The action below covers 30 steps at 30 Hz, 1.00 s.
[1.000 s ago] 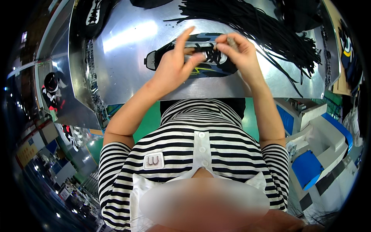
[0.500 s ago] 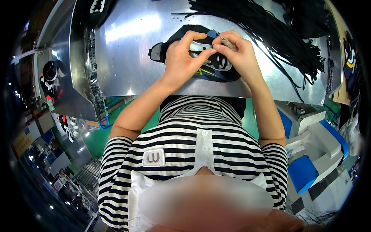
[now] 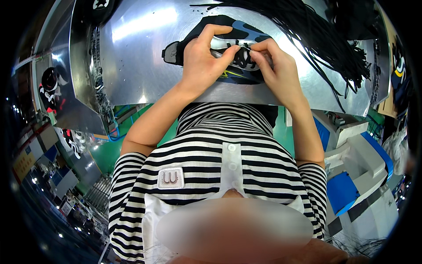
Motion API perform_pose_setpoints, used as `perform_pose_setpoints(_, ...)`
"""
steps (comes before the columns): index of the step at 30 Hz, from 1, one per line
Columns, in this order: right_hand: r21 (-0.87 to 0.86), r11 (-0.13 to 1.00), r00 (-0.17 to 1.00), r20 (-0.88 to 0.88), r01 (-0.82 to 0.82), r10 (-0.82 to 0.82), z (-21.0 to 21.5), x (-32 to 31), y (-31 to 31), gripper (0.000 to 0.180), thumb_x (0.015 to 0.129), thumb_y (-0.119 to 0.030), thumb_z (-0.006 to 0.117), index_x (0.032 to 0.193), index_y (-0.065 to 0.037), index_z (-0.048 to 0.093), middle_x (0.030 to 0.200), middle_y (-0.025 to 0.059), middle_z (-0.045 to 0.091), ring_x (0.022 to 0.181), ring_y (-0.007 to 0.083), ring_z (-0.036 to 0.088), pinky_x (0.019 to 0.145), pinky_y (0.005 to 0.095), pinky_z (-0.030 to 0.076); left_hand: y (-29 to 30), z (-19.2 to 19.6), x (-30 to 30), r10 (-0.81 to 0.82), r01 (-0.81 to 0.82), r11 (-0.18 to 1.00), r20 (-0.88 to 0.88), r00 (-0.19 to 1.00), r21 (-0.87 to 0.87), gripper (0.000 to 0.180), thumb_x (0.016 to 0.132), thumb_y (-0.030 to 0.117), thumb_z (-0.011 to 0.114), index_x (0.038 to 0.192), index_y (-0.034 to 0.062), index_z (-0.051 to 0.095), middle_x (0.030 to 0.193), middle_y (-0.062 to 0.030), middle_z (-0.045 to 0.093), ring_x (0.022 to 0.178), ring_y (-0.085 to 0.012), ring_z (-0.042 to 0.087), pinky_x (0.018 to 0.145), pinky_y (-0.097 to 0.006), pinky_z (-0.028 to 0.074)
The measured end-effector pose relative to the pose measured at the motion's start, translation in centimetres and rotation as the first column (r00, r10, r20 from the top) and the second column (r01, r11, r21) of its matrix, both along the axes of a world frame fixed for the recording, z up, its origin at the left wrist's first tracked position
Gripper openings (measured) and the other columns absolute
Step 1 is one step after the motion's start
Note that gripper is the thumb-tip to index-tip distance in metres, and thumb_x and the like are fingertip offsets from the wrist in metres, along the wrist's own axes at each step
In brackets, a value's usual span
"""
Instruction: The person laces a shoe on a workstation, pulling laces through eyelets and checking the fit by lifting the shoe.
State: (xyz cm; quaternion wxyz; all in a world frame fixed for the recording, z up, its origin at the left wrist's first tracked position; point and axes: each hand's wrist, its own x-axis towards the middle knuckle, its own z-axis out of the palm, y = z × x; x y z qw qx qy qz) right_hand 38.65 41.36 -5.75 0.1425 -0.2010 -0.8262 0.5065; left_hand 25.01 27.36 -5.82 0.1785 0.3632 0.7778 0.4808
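A shoe upper (image 3: 248, 31), black and blue with yellow-green lines, lies on the metal table (image 3: 140, 79) in front of me. Black lace (image 3: 241, 57) crosses its silver eyelet strip. My left hand (image 3: 203, 66) grips the upper from the left: its forefinger curves over the far side, and the thumb presses beside the lace. At the right end of the lacing, my right hand (image 3: 281, 70) has thumb and forefinger brought together in a pinch. What they hold is too small and covered to make out. The tool seen in this hand earlier cannot be made out now.
A large bundle of black laces (image 3: 316, 44) spreads over the table's right side, loose strands trailing toward the near edge. Another dark shoe (image 3: 100, 13) is at the far left. A blue-and-white plastic piece (image 3: 345, 191) is below the table at right. More shoes (image 3: 50, 90) are at left.
The thin pointed tool with the wrapped handle, plain in my right fingers before, no longer shows. My right fingertips have come down nearer the eyelets. My left hand keeps its grip on the upper.
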Motion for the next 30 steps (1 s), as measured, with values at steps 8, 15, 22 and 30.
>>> perform_pose_setpoints(8, 0.284, 0.952, 0.989, 0.118, -0.115, 0.084, 2.1, -1.4, 0.3, 0.021, 0.09, -0.016, 0.067, 0.104, -0.004, 0.056, 0.074, 0.0134, 0.068, 0.07, 0.0313, 0.068, 0.062, 0.0403, 0.051, -0.5, 0.8, 0.6, -0.143, 0.144, 0.989, -0.045, 0.989, 0.013, 0.032, 0.088, -0.001, 0.065, 0.12, -0.0002, 0.061, 0.102, -0.0067, 0.07, 0.082, -0.007, 0.065, 0.074, -0.022, 0.053)
perform_pose_setpoints(15, 0.439, 0.883, 0.986, 0.086, -0.165, 0.141, 0.8, -3.1, -0.8, 0.037, 0.084, -0.009, 0.065, 0.114, 0.005, 0.049, 0.07, 0.0175, 0.067, 0.066, 0.0352, 0.067, 0.058, 0.0438, 0.053, -0.8, -0.2, 0.7, -0.137, 0.134, 0.981, 0.011, 0.991, 0.138, 0.026, 0.086, -0.002, 0.06, 0.111, 0.0011, 0.062, 0.091, -0.012, 0.071, 0.072, -0.0188, 0.07, 0.065, -0.029, 0.054)
perform_pose_setpoints(22, 0.309, 0.95, 0.989, 0.126, 0.039, -0.081, 3.1, 0.1, 2.6, 0.018, 0.093, -0.017, 0.064, 0.103, -0.003, 0.067, 0.082, 0.0086, 0.07, 0.068, 0.0194, 0.066, 0.066, 0.031, 0.052, -0.9, -0.2, -1.3, -0.078, 0.061, 0.996, 0.349, 0.934, 0.061, 0.04, 0.086, 0.001, 0.067, 0.124, 0.0054, 0.055, 0.11, -0.0076, 0.064, 0.088, -0.0115, 0.063, 0.078, -0.025, 0.052)
perform_pose_setpoints(30, 0.219, 0.883, 0.902, -0.227, 0.414, -0.367, -3.7, -1.4, -0.8, 0.016, 0.084, -0.015, 0.073, 0.098, -0.009, 0.069, 0.079, 0.0054, 0.07, 0.061, 0.0175, 0.067, 0.055, 0.0277, 0.049, -0.5, 0.1, -1.3, -0.073, 0.087, 0.995, 0.264, 0.962, -0.042, 0.05, 0.082, -0.003, 0.072, 0.128, 0.0029, 0.052, 0.114, -0.0087, 0.061, 0.098, -0.0122, 0.064, 0.084, -0.025, 0.054)
